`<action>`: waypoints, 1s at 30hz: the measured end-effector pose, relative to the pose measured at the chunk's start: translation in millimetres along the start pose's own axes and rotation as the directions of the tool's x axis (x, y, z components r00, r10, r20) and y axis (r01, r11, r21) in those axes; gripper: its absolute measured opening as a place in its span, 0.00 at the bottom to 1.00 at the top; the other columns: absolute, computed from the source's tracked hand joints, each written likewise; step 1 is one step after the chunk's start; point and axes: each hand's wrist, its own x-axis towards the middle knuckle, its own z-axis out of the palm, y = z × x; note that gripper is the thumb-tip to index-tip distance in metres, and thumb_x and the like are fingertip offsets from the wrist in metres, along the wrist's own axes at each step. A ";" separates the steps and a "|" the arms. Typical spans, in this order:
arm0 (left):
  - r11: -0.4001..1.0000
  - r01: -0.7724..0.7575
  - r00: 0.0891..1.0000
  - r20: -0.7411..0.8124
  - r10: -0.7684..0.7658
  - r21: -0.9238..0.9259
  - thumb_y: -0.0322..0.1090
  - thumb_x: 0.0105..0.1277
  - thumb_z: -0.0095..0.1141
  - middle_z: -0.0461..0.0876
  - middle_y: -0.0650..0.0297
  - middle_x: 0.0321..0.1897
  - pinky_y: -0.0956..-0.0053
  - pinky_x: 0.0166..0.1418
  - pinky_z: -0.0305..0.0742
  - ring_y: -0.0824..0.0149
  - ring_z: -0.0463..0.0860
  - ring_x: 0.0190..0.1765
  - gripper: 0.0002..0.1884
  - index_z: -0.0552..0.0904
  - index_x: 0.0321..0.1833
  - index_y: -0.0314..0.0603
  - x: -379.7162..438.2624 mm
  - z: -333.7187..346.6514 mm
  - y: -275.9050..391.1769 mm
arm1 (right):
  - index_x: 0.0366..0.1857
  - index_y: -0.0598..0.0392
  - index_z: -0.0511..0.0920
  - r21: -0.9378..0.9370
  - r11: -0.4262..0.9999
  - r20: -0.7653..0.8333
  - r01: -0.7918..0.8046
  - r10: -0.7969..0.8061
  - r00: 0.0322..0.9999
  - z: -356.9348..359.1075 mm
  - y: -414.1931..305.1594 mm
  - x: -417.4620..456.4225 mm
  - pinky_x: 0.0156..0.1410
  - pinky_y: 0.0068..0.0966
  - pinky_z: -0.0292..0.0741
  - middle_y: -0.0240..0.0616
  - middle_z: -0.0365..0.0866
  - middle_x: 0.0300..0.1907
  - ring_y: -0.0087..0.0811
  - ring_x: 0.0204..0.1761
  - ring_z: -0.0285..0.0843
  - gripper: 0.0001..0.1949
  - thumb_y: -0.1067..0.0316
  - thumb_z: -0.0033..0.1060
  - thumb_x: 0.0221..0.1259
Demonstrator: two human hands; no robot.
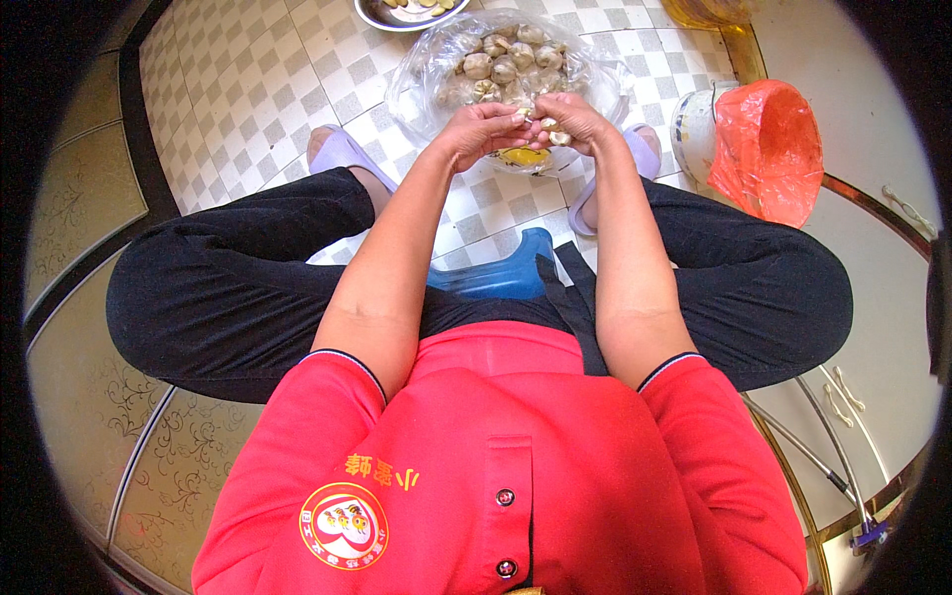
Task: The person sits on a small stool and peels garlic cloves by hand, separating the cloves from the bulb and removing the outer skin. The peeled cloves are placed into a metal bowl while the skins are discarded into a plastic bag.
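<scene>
Over the near edge of a clear plastic bag (424, 82) my two hands are close together. The bag lies on the floor, full of whole garlic bulbs (503, 68). Between the fingertips of my left hand (483, 130) is a small pale garlic piece (525, 113). My right hand (576, 123) is curled around garlic cloves (558, 137), with its thumb and forefinger near the left fingertips. Beyond the bag, a metal bowl (370, 16) holds peeled cloves.
A bucket (692, 130) with a red plastic bag (770, 149) stands at the right. A yellowish container (703, 11) is at the top right. Cabinets (89, 186) line the left side. Slippered feet flank the garlic bag, and part of a blue plastic stool (498, 275) shows between the legs.
</scene>
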 end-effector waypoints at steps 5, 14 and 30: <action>0.999 0.040 0.994 0.099 -0.038 -0.016 0.32 0.63 0.53 0.81 0.52 0.40 0.75 0.50 0.78 0.64 0.82 0.42 0.12 0.77 0.44 0.31 5.5 -8.7 -5.2 | 0.27 0.61 0.76 -0.004 1.000 -0.002 0.002 -0.002 1.000 -1.8 1.8 1.7 0.26 0.20 0.78 0.38 0.77 0.21 0.26 0.19 0.77 0.07 0.68 0.54 0.52; 0.998 0.061 0.986 0.156 -0.056 -0.031 0.34 0.65 0.51 0.80 0.51 0.43 0.75 0.51 0.77 0.64 0.82 0.43 0.13 0.76 0.45 0.31 3.3 -7.2 -4.6 | 0.25 0.60 0.75 -0.020 0.999 0.005 -0.030 0.030 1.000 -1.9 -1.5 -2.7 0.25 0.20 0.78 0.37 0.76 0.21 0.27 0.19 0.76 0.07 0.68 0.55 0.51; 0.998 0.022 0.998 0.062 -0.018 -0.062 0.31 0.67 0.46 0.79 0.47 0.42 0.74 0.50 0.78 0.60 0.82 0.43 0.11 0.75 0.42 0.28 8.7 -12.9 -9.3 | 0.28 0.60 0.74 -0.006 0.999 -0.061 -0.050 0.049 0.997 -0.1 -2.3 -7.5 0.27 0.23 0.80 0.37 0.76 0.22 0.25 0.20 0.76 0.06 0.69 0.54 0.51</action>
